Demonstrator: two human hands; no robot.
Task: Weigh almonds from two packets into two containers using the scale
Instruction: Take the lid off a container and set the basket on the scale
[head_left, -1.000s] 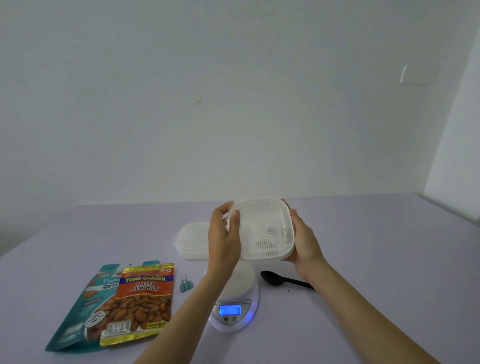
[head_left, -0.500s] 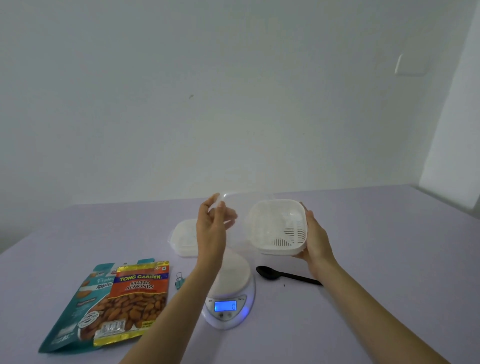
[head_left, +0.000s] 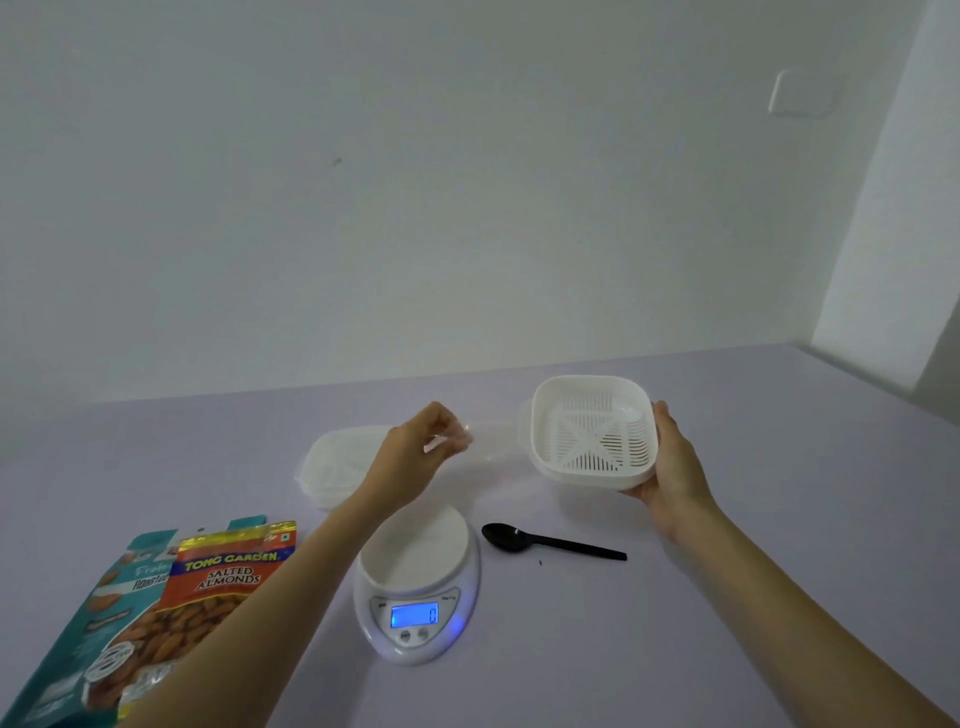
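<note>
- Since a second ago my two hands have drawn apart. They held the white container together above the scale. Now the right one has carried it toward the right of the frame, and the left has come away with the lid.
- My right hand (head_left: 675, 467) grips the white container (head_left: 589, 470) by its right wall, fingers curled underneath. The container is held off the surface (head_left: 753, 597) and tipped toward me, so its slotted floor shows.
- My left hand (head_left: 418, 452), at the centre of the frame, has its fingers curled and pinches the edge of one clear lid (head_left: 493, 441). The lid is faint and blurred, and it sits between that hand and the held container.
- I count two containers. The second container (head_left: 340, 462) rests on the surface at centre left with its lid on, partly behind my left wrist.
- One scale (head_left: 415, 582) stands on the surface below centre, just right of my left forearm. Its blue display is lit and reads 0.
- One black spoon (head_left: 550, 540) lies on the surface just right of the scale. Its bowl is toward the scale and its handle points right.
- Two packets lie at the lower left. The orange packet (head_left: 218, 577) is marked "TONG GARDEN SALTED ALMONDS" and overlaps the teal packet (head_left: 78, 629). My left forearm crosses the orange packet's lower right part.
</note>
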